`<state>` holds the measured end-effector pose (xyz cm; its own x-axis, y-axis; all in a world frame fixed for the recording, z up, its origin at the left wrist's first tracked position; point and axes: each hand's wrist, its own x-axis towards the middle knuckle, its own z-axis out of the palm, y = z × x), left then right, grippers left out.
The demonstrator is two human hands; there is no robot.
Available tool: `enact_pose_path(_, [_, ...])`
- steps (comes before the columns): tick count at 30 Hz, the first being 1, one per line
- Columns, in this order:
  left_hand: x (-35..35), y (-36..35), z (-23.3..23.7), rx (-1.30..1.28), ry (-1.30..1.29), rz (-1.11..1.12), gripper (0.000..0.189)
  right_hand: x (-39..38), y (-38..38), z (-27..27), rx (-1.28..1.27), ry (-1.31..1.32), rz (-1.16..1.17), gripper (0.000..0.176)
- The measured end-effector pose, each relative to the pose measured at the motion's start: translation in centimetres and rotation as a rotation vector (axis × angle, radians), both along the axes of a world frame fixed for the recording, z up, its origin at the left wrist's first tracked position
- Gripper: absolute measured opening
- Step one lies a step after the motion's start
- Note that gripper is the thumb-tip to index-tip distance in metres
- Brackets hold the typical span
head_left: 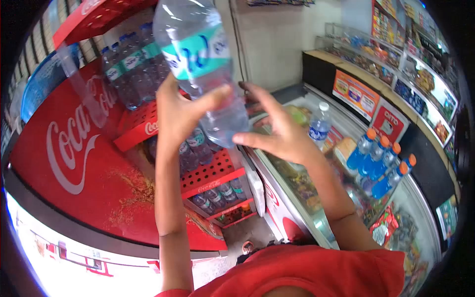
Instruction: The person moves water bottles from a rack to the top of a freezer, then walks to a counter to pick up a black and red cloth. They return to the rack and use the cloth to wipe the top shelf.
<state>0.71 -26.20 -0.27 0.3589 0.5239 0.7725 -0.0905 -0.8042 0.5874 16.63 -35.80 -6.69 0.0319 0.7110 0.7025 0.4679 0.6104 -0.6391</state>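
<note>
A large clear water bottle (198,54) with a teal and white label is raised, slightly tilted, in front of a red Coca-Cola shelf unit. My left hand (185,106) grips its lower part from the left, thumb across the front. On the right side of the bottle, my right hand (277,126) touches it near the base with the thumb, its fingers curved and spread behind. Similar bottles (133,62) stand on the upper red shelf behind, and more bottles (198,146) stand on the shelf below.
To the right is a glass-topped freezer (267,161) bearing a small water bottle (320,121) and several blue drinks with orange caps (376,158). A big red Coca-Cola panel (74,148) fills the left. Stocked display cases (361,47) line the back right.
</note>
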Motion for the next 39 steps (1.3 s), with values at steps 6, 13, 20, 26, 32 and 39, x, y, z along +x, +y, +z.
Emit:
enact_pose_path(6, [5.3, -2.6, -7.7, 0.154, 0.425, -0.076, 0.066, 1.7, -1.7, -8.0, -0.163, 0.34, -0.029, 0.078])
enact_pose_path(13, [2.4, 1.3, -5.0, -0.047, 0.433, -0.143, 0.04, 7.5, -3.5, -22.8, -0.274, 0.399, -0.678, 0.075])
enact_pose_path(20, [-2.9, 10.5, 1.5, 0.135, 0.132, 0.292, 0.031, 8.3, -1.1, -25.0, -0.264, 0.422, -0.689, 0.069])
enact_pose_path(26, [-5.0, 25.5, 1.7, 0.146, 0.243, 0.732, 0.051, 10.2, 3.6, -25.8, -0.293, 0.436, -0.676, 0.069])
enact_pose_path(32, [-1.9, 28.2, 0.5, -0.098, 0.325, 0.931, 0.064, 12.7, 4.6, -26.8, -0.264, 0.585, -0.5, 0.075])
enact_pose_path(39, [0.5, 30.6, 0.9, -0.268, 0.259, 1.005, 0.082, 12.8, 3.0, -27.5, -0.279, 0.493, -0.362, 0.079])
